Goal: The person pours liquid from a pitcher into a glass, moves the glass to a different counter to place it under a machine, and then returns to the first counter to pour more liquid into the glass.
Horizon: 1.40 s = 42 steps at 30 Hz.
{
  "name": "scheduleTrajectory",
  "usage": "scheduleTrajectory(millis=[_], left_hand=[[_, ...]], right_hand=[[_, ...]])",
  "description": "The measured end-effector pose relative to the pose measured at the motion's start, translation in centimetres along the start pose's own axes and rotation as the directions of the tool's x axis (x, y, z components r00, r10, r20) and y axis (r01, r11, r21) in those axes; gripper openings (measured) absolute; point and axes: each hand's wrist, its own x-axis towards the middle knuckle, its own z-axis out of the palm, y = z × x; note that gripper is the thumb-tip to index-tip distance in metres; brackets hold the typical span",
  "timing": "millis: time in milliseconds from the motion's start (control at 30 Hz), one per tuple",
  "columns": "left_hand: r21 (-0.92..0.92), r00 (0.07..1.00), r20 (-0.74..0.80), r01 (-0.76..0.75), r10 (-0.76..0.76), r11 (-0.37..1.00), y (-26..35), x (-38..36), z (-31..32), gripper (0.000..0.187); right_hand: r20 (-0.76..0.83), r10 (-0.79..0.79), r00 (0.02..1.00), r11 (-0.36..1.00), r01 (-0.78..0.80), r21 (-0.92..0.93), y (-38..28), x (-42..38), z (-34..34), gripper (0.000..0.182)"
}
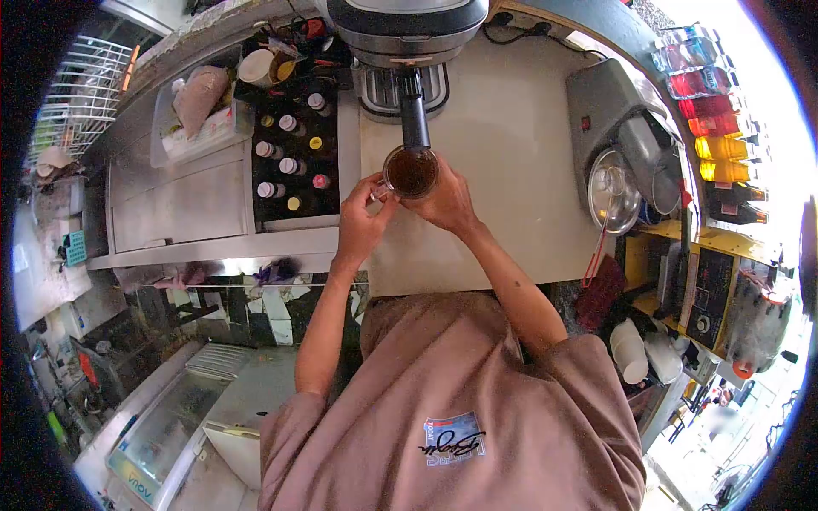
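Observation:
A clear glass cup [411,173] with dark brown liquid is held above the pale counter, just in front of the black handle [414,111] of the coffee machine [407,34]. My left hand [365,213] is closed on the cup's handle at its left side. Around the cup's right side wrap the fingers of my right hand [447,200], partly hidden beneath it. Under the machine's head is a metal drip tray [375,98].
Left of the pale counter [511,170], capped bottles [292,166] stand in a dark recess beside a clear plastic bin [162,140]. At the right are a grey appliance [596,102], a metal bowl [615,213] and a row of coloured bottles [720,147].

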Motion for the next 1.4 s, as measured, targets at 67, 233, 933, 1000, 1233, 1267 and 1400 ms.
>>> scheduleTrajectory(millis=[67,233,933,1000,1233,1267,1400], left_hand=[[0.017,1.000,-0.002,-0.012,0.012,1.000,-0.5,0.3,-0.1,0.025],[0.009,0.998,-0.015,-0.060,0.060,0.998,-1.0,0.4,-0.1,0.023],[0.049,0.998,-0.028,-0.060,0.062,0.997,-1.6,0.9,-0.7,0.036],[0.085,0.995,-0.052,-0.079,0.083,0.993,-1.5,1.1,-0.6,0.036],[0.087,0.999,-0.048,-0.007,0.011,0.996,-1.4,1.0,-0.7,0.029],[0.071,0.998,-0.065,-0.001,0.006,0.997,-1.0,1.0,-0.6,0.029],[0.057,0.978,-0.208,-0.015,0.026,0.998,-1.5,0.5,0.5,0.027]], right_hand=[[0.001,0.039,0.999,0.999,-0.039,0.034,0.0,0.3,0.3,0.076],[-0.009,0.027,1.000,0.999,-0.027,0.039,0.4,0.5,0.4,0.076],[0.055,0.118,0.991,0.987,-0.123,0.100,0.0,1.2,0.9,0.068],[0.043,0.118,0.992,0.988,-0.121,0.095,-0.1,1.3,0.8,0.069],[0.016,0.131,0.991,0.977,-0.132,0.167,0.8,0.0,1.5,0.068],[-0.005,0.098,0.995,0.983,-0.096,0.159,1.6,-0.4,2.0,0.069],[-0.050,0.051,0.997,0.956,-0.034,0.291,1.9,-1.4,2.5,0.065]])
